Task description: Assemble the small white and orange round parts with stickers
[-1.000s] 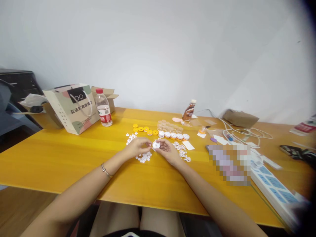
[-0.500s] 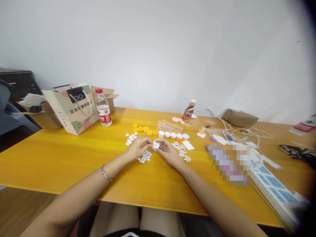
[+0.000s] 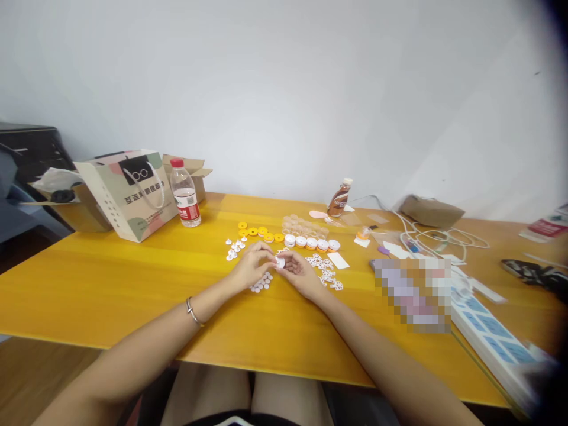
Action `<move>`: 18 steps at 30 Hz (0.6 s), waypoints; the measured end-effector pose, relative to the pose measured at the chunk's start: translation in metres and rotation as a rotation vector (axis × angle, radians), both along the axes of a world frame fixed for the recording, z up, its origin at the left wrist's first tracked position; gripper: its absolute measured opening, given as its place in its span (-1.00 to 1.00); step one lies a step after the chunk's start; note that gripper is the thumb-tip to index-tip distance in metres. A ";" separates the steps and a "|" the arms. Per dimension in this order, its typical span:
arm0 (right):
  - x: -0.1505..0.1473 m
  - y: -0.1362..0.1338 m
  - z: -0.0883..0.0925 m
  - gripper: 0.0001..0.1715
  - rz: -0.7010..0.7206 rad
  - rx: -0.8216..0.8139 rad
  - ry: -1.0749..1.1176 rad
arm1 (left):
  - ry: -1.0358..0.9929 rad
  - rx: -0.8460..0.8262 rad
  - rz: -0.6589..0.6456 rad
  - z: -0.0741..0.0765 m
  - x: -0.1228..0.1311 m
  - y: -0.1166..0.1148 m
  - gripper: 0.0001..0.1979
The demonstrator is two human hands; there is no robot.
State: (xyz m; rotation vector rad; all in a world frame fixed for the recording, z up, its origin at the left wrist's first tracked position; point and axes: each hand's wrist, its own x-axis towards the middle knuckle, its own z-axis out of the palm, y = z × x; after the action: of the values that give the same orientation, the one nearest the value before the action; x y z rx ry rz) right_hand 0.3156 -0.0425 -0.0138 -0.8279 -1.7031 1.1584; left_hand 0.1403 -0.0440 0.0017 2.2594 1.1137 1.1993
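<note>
a: which step is in hand?
b: by my reading, fine two-handed work on one white round piece (image 3: pixel 280 262), just below the middle of the frame. the next move seems to call for a steady right hold and light left fingertips.
a: go across from the left, then.
b: left of centre, small white pegged pieces (image 3: pixel 234 250) lie loose on the table (image 3: pixel 133 284).
a: the left hand?
b: next along, the left hand (image 3: pixel 252 266) is curled, thumb and fingertips pinching the piece's left edge. whether they hide a second part, i cannot tell. white discs (image 3: pixel 261 284) lie just below it.
a: and the right?
b: right of centre, the right hand (image 3: pixel 302 276) is half curled, thumb and fingers closed on the piece's other side. openwork white pieces (image 3: pixel 327 273) lie beside it, farther right.
</note>
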 end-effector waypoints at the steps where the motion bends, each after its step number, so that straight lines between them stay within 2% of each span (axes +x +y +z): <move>1: 0.000 0.000 0.000 -0.68 0.006 -0.004 0.007 | 0.001 0.002 0.004 0.000 0.000 0.000 -0.94; 13: -0.003 -0.006 0.011 -0.70 0.004 -0.071 0.074 | -0.020 0.006 0.014 0.003 0.002 -0.004 -0.95; 18: -0.002 -0.006 0.013 -0.69 -0.009 -0.094 0.120 | -0.016 0.017 -0.026 0.008 0.000 -0.003 -0.93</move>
State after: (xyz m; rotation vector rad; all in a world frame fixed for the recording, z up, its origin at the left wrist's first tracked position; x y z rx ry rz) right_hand 0.3133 -0.0485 -0.0008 -0.8067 -1.5555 1.2647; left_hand 0.1404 -0.0473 0.0099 2.2659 1.0687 1.2192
